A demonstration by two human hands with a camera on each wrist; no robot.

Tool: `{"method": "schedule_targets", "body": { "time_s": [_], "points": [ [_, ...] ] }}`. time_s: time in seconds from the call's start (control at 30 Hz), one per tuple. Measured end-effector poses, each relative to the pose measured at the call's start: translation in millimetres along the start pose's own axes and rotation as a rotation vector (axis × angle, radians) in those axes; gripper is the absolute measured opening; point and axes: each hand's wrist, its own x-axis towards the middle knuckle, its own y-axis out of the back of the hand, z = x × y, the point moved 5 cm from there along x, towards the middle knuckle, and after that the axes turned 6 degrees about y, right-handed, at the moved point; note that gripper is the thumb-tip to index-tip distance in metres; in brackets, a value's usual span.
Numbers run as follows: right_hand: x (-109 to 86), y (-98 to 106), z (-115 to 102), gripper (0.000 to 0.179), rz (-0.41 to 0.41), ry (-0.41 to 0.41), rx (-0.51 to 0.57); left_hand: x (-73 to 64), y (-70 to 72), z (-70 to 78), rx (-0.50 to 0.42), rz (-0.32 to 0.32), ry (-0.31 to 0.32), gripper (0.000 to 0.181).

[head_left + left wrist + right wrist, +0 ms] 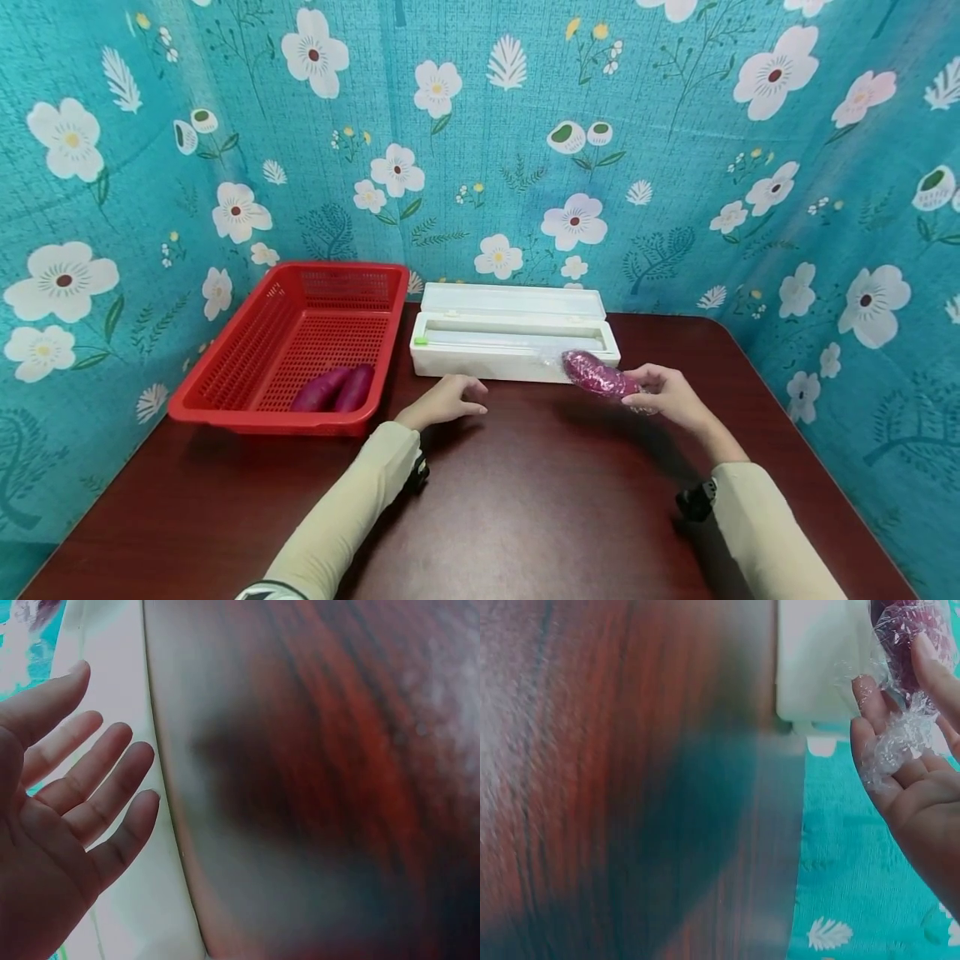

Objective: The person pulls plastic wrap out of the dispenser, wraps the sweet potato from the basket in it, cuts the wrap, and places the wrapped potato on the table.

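My right hand (667,396) grips one end of a purple sweet potato (597,373) wrapped in clear plastic film, held above the table at the box's right front corner. Crumpled film (900,746) bunches against the palm and fingers in the right wrist view. My left hand (447,402), holding nothing, hovers over the table in front of the box's left part; its fingers (112,780) are loosely bent and apart. The white cling film box (487,362) stands with its lid (513,300) raised, and a pale roll lies inside.
A red plastic basket (197,398) sits at the left with two unwrapped purple sweet potatoes (354,388) in its near right corner. The dark wooden table (525,508) meets a blue flowered curtain (465,167) at the back and sides.
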Motion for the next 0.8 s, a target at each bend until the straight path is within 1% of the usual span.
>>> {"method": "schedule_targets", "body": {
  "time_s": [0.1, 0.17, 0.23, 0.3, 0.37, 0.4, 0.47, 0.53, 0.6, 0.67, 0.8],
  "points": [
    [-2.3, 11.4, 0.9, 0.033, 0.056, -0.001, 0.03, 0.1, -0.7, -0.2, -0.002, -0.01, -0.014, 0.029],
    [-4.0, 18.8, 3.1, 0.025, 0.098, -0.009, 0.068, 0.0, -1.2, -0.3, -0.006, -0.02, -0.016, 0.028],
    [-6.8, 25.5, 6.1, 0.018, 0.139, -0.034, 0.109, -0.1, -1.6, -0.2, -0.009, -0.03, -0.015, 0.028],
    [-10.6, 31.4, 9.9, 0.015, 0.183, -0.071, 0.139, -0.4, -2.0, -0.1, -0.003, -0.043, -0.007, 0.027],
    [-15.3, 37.0, 14.6, 0.013, 0.22, -0.119, 0.122, -0.9, -2.3, 0.2, -0.002, -0.055, -0.004, 0.027],
    [-17.5, 39.3, 17.2, 0.016, 0.233, -0.142, 0.104, -1.2, -2.5, 0.4, 0.002, -0.059, -0.003, 0.026],
    [-21.8, 43.2, 23.0, 0.028, 0.244, -0.189, 0.062, -1.8, -2.9, 0.2, 0.004, -0.064, 0.0, 0.026],
    [-25.5, 45.9, 29.7, 0.042, 0.241, -0.233, 0.018, -2.4, -3.4, -0.3, 0.0, -0.067, 0.001, 0.025],
    [-28.8, 47.4, 36.7, 0.052, 0.237, -0.276, -0.002, -2.9, -4.2, -0.6, -0.001, -0.067, -0.002, 0.024],
    [-31.9, 48.0, 43.8, 0.058, 0.235, -0.325, -0.009, -3.4, -5.0, -0.4, -0.002, -0.071, -0.004, 0.025],
    [-37.9, 46.2, 56.2, 0.063, 0.224, -0.434, 0.007, -4.1, -6.3, 0.5, -0.009, -0.078, -0.01, 0.026]
  ]
}}
